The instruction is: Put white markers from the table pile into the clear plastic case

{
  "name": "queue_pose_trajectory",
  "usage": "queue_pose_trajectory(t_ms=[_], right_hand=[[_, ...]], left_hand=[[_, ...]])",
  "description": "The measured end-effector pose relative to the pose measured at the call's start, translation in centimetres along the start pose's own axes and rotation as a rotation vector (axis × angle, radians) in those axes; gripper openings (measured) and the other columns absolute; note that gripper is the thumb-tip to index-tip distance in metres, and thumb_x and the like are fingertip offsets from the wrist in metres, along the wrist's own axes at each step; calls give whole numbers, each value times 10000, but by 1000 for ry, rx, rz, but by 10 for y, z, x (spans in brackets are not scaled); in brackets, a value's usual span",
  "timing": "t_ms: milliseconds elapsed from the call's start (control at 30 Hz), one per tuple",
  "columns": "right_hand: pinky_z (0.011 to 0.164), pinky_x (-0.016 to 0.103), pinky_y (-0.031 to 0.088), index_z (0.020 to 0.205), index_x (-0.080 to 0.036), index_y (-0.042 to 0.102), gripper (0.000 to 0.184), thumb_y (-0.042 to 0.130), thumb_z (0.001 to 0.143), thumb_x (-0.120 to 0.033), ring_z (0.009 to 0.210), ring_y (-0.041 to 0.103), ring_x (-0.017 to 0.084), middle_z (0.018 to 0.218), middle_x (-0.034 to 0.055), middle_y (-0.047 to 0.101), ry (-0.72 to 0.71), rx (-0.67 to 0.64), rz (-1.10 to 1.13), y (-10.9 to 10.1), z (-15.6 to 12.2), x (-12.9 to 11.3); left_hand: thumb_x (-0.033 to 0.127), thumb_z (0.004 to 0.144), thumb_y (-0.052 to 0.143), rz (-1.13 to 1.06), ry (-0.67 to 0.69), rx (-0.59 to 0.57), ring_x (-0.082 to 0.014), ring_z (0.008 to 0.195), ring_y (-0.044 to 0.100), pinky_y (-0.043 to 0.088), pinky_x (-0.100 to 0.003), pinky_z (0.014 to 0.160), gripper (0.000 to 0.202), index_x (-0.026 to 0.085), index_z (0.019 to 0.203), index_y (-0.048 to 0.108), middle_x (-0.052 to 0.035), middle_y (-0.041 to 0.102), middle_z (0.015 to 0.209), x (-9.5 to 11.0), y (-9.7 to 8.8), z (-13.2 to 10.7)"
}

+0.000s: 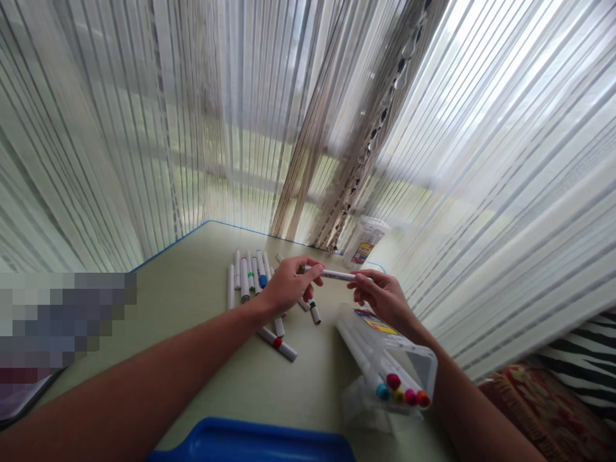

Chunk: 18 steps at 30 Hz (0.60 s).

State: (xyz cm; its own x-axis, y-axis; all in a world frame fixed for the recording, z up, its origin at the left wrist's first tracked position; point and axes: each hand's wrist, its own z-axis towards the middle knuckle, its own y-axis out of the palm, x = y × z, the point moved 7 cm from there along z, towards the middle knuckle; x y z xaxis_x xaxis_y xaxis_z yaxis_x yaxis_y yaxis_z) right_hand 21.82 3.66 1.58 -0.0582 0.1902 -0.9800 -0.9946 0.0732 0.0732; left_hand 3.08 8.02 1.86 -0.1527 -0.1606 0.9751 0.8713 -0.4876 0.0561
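Both my hands hold one white marker (337, 274) level above the pale green table (192, 289). My left hand (289, 284) pinches its left end, fingers closed round it. My right hand (382, 296) pinches its right end. Below and left of the hands several white markers (248, 276) with coloured bands lie loose on the table, one with a red band (278, 343) nearest to me. Under my right wrist lies a clear plastic marker case (385, 359) with several coloured caps showing at its near end.
A clear plastic tub (364, 242) with a label stands at the table's far corner by the striped sheer curtains. A blue tray edge (250, 443) sits at the near side. A blurred patch covers the left edge. A striped cushion (577, 366) lies at right.
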Motion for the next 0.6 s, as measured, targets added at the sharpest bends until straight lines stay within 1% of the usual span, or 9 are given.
queue_pose_trajectory(t_ms=[200, 433, 500, 600], right_hand=[[430, 204, 445, 921, -143, 732, 251, 744, 766, -340, 491, 604, 108, 721, 72, 726, 17, -15, 26, 1, -1, -1], [436, 193, 441, 970, -166, 714, 295, 798, 708, -271, 483, 585, 88, 732, 48, 724, -38, -41, -6, 3, 0, -4], [433, 196, 436, 963, -163, 715, 291, 796, 709, -279, 481, 588, 90, 725, 47, 724, -43, -35, -12, 2, 0, -4], [425, 206, 426, 937, -158, 719, 269, 784, 720, -303, 471, 598, 101, 714, 52, 727, -34, -20, -8, 2, -1, -5]], left_hand=[[297, 859, 555, -66, -37, -1, -64, 402, 520, 410, -172, 370, 204, 122, 935, 628, -32, 642, 703, -2, 1, 0], [337, 880, 538, -97, -42, 11, -64, 400, 500, 405, -169, 374, 248, 114, 951, 621, -24, 626, 649, -2, 0, 0], [363, 877, 548, -76, -29, 4, -65, 407, 497, 408, -170, 376, 274, 111, 958, 618, -24, 621, 648, -1, 0, -1], [410, 827, 621, -17, 28, -6, -71, 432, 517, 420, -176, 383, 323, 117, 962, 620, -26, 627, 691, 0, -1, -1]])
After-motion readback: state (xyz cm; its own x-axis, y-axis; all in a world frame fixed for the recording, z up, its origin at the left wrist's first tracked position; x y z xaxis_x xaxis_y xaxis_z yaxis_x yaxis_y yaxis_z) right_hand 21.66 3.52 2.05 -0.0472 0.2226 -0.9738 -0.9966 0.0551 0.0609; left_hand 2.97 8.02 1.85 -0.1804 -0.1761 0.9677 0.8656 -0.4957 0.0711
